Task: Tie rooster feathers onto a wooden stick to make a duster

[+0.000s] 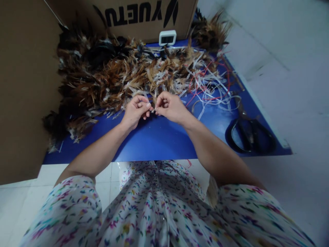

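Note:
My left hand point(137, 110) and my right hand point(170, 107) meet at the near edge of a long heap of feathers point(108, 77). Both are closed in a pinch, thumb against finger. Between the fingertips shows the small pale end of a feather tuft point(153, 110), its tan part pointing away from me. How many feathers are in the pinch is too small to tell. Brown, black and whitish feathers lie just beyond my knuckles on the blue table point(154, 144).
Black-handled scissors point(250, 135) lie at the right. Tangled white and red ties point(209, 85) spread above them. A small white digital timer point(167, 38) stands before a cardboard box point(144, 20). Another cardboard panel point(25, 85) borders the left. More feathers point(212, 32) sit at the far right corner.

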`<state>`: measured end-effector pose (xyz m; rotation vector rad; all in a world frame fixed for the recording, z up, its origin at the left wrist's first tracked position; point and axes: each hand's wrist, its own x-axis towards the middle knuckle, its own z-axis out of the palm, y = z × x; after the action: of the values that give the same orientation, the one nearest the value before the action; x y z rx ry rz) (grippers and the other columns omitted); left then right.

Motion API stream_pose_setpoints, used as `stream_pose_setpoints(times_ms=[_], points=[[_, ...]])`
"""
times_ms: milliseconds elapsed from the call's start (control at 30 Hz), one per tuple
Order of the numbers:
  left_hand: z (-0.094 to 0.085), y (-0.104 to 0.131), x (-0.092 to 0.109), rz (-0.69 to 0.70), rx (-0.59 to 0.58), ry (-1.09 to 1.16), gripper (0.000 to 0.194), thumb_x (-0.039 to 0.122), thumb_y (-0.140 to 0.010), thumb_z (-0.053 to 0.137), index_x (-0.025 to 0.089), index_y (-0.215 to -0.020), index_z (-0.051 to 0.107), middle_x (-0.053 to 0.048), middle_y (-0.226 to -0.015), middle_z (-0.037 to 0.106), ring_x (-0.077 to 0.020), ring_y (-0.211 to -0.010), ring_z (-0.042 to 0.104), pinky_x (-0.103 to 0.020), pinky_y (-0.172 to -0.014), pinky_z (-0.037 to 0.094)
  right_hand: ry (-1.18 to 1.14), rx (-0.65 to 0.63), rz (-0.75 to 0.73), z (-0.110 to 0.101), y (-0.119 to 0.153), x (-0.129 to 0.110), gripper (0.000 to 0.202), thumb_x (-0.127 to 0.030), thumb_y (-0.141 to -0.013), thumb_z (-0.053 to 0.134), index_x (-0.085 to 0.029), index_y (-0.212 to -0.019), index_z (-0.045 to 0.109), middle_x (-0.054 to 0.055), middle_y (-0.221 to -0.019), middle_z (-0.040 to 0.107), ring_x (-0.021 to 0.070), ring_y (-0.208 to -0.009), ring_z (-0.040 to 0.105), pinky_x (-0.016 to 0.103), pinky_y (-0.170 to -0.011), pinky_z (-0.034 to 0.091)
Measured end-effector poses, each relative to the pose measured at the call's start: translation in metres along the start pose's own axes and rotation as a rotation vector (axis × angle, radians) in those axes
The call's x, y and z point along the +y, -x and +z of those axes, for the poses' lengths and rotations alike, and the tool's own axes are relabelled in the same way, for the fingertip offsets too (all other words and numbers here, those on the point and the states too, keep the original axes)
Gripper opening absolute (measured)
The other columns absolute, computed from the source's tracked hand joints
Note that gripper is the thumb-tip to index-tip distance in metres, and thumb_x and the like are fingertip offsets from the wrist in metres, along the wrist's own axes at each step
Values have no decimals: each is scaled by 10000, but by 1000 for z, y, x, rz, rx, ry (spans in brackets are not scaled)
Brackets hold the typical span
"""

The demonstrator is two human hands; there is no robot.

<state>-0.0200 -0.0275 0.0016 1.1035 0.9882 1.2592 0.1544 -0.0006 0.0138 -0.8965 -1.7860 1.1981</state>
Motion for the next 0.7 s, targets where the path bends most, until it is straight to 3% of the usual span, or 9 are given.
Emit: stream_pose_setpoints(times_ms=[267,567,700], points=[[2,2,1,-21,4,-78,414,435,-709,858,191,-830,546,31,-673,668,-62,-477,591,-169,-429,435,-11,-3,41,-2,0,-2,231,-50,-675,615,-212,-773,482,-54,-665,554,91,-607,537,248,-600,462],[2,3,2,-24,-9,-84,473,469,-674,876,199,-837,524,25,-683,678,-87,-504,613,-187,-441,444,-72,-39,113,-2,0,-3,274,-12,-712,602,-220,-803,449,-59,-635,569,108,-585,617,247,-570,494],[4,3,4,-52,54,-85,457,461,-683,873,211,-856,531,29,-708,673,-106,-501,629,-202,-438,434,-79,-44,118,-1,0,-1,281,-25,-723,621,-219,-809,437,-57,-646,573,105,-588,615,247,-576,497]])
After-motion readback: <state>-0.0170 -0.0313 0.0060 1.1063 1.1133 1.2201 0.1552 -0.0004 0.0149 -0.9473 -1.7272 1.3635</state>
